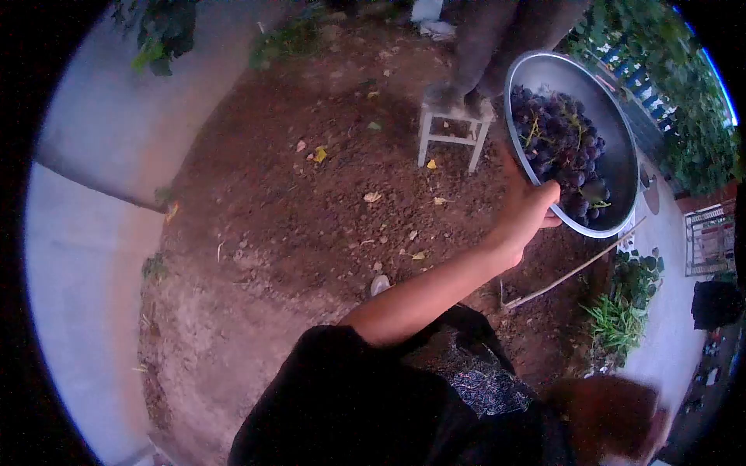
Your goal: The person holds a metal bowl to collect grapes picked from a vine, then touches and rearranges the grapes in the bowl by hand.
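Note:
My left hand [540, 206] grips the lower left rim of a round metal bowl [620, 155], thumb over the edge and fingers partly hidden beneath. The bowl tilts toward me and holds dark purple grapes [563, 140] with green stems, heaped along its left and lower side. At the bottom right, a blurred reddish-brown shape [610, 412] looks like part of my right arm or hand; its fingers cannot be made out.
Beyond the bowl, a person's legs [493, 39] stand on a small white stool [458, 140]. Bare soil [295, 210] with scattered leaves lies below. A thin stick [571, 276] and green plants [622, 307] are at the right, a pale wall [93, 256] at the left, leafy vines [699, 124] upper right.

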A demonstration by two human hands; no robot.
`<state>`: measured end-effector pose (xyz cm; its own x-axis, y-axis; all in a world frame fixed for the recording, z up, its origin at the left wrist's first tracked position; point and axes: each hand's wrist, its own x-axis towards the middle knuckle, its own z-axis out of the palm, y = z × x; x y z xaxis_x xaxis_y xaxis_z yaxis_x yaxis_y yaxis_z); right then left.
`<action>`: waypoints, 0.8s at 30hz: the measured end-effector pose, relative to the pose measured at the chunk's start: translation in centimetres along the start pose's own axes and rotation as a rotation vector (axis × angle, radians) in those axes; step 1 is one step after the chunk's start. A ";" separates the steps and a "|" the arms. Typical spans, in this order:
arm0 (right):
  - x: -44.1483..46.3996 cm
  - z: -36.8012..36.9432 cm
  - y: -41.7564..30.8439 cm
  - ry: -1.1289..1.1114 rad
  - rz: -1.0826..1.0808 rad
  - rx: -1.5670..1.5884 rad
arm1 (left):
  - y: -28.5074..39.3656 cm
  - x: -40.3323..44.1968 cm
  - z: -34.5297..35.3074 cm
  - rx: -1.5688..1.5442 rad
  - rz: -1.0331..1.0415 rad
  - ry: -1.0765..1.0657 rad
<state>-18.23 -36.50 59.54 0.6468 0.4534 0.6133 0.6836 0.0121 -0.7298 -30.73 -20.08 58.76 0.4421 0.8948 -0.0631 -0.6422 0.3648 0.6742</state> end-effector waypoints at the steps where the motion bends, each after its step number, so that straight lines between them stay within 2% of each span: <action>1: -0.6 -0.7 0.5 -0.133 0.039 -0.154 | -0.1 0.0 0.1 -0.034 0.001 0.028; 5: -1.6 -1.7 2.0 -0.535 0.251 -0.622 | 0.2 0.2 0.1 -0.051 -0.019 0.014; 9: -1.9 -2.0 2.3 -0.774 0.348 -0.892 | 0.1 0.8 0.1 -0.039 -0.058 0.011; 17: -0.8 -1.0 1.9 -0.958 0.363 -1.094 | -0.1 0.5 0.3 0.025 -0.060 -0.039; 20: -0.6 -0.7 1.7 -1.015 0.363 -1.128 | -0.3 0.4 0.5 -0.034 -0.054 0.065; 22: -0.6 -0.8 1.6 -1.041 0.359 -1.164 | 0.2 0.2 0.4 0.010 -0.063 -0.019; 24: 0.0 -0.7 1.6 -1.064 0.352 -1.180 | -0.2 0.3 0.7 -0.003 -0.052 0.004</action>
<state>-16.94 -37.12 58.55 0.6480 0.6691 -0.3639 0.7498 -0.6443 0.1505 -30.05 -20.01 59.13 0.4723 0.8756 -0.1012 -0.6201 0.4116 0.6679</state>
